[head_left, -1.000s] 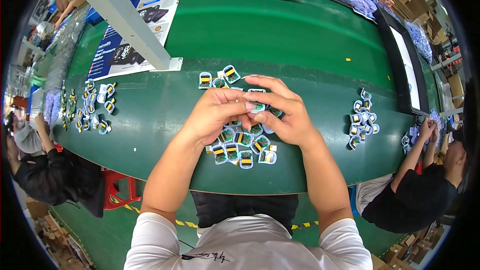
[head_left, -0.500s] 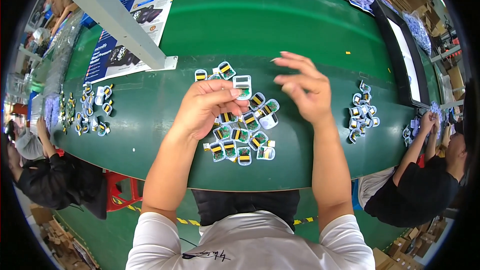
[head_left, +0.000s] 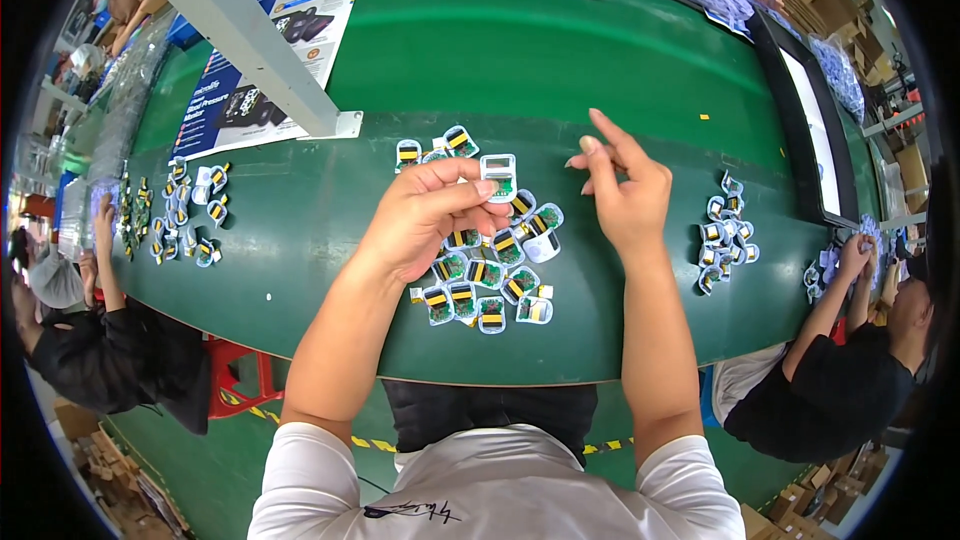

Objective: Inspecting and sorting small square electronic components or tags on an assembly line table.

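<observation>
Between the thumb and fingers of my left hand is a small white plastic housing with a rectangular window and a green circuit board in it. It is held upright above a loose pile of similar housings with boards, most showing a black and yellow strip. My right hand hovers to the right of the pile, apart from the housing. Its index finger points up, its thumb stands off, and the other fingers are partly bent; nothing shows in them. My left fingers partly cover the pile behind them.
More housings lie in a group at the right and another at the left, beside bare green boards. A metal post stands on a printed sheet. A black-framed light panel is at the right. Co-workers sit on both sides.
My right hand has drawn slightly right, away from the housing, and its fingers have changed from reaching left to index pointing up. My left hand keeps its hold on the housing.
</observation>
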A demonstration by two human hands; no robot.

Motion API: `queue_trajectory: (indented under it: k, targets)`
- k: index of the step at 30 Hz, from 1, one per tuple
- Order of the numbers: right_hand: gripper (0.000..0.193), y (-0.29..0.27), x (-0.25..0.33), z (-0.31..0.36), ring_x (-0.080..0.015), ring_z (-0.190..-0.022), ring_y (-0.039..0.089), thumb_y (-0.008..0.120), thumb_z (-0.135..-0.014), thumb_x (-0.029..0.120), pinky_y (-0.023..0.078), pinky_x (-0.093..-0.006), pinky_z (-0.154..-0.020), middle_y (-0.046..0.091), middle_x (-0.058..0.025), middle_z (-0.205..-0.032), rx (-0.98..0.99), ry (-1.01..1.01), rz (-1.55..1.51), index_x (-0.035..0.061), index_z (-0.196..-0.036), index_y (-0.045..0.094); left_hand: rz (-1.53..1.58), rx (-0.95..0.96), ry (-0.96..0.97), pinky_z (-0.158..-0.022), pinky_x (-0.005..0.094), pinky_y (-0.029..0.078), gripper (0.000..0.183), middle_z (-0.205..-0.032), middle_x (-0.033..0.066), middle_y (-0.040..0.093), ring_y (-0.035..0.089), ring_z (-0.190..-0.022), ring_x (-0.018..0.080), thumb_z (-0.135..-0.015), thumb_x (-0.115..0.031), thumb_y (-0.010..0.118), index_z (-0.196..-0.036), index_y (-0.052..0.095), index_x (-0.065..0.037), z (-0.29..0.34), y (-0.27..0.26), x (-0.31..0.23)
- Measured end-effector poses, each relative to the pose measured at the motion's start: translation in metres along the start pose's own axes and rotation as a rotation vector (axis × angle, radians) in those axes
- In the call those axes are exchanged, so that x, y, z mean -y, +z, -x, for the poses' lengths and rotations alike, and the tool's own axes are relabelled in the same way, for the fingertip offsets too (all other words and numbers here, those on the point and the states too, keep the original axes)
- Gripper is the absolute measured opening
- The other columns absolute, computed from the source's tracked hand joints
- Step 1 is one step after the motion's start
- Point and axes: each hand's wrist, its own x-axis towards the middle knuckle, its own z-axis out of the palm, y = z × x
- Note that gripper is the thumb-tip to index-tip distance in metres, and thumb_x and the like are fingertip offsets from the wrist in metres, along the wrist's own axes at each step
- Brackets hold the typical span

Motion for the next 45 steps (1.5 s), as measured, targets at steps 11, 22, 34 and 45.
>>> queue_trajectory:
  k: [11,22,34,45]
  targets:
    - [0.038,0.024,0.010,0.017,-0.0329,-0.105,0.072,0.080,-0.080,0.005,0.057,-0.0420,-0.086,0.070,-0.0152,-0.128,0.101,-1.039,0.276,0.0074,-0.117,0.078,-0.034,0.014,0.088,-0.074,0.0295,0.062,0.015,-0.095,0.0111,0.077,0.075,-0.074,0.0157,-0.102,-0.011,0.068,-0.113,0.071,-0.001,-0.002,0.005,0.005]
    - [0.047,0.030,0.009,0.018,-0.0336,-0.110,0.069,0.084,-0.078,0.010,0.054,-0.0435,-0.089,0.070,-0.0127,-0.130,0.093,-0.958,0.355,0.0085,-0.125,0.075,-0.354,-0.146,0.213,-0.063,0.0234,0.051,0.016,-0.084,0.0047,0.075,0.072,-0.073,0.0097,-0.103,-0.014,0.069,-0.109,0.075,0.000,-0.003,0.012,0.009]
    - [0.042,0.029,0.015,0.020,-0.0363,-0.121,0.065,0.082,-0.081,0.013,0.052,-0.0446,-0.095,0.067,-0.0138,-0.136,0.072,-0.962,0.419,0.0102,-0.122,0.076,-0.386,-0.208,0.240,-0.067,0.0257,0.055,0.016,-0.085,0.0071,0.074,0.071,-0.073,0.0119,-0.102,-0.010,0.068,-0.108,0.076,0.003,-0.001,0.021,0.012]
    - [0.027,0.024,0.005,0.023,-0.0373,-0.132,0.061,0.072,-0.089,0.003,0.047,-0.0476,-0.110,0.064,-0.0218,-0.141,0.044,-0.716,0.081,0.0018,-0.115,0.076,-0.326,-0.124,0.150,-0.067,0.0285,0.057,0.013,-0.087,0.0099,0.075,0.072,-0.070,0.0163,-0.099,-0.010,0.071,-0.100,0.076,0.002,-0.002,0.017,0.008]
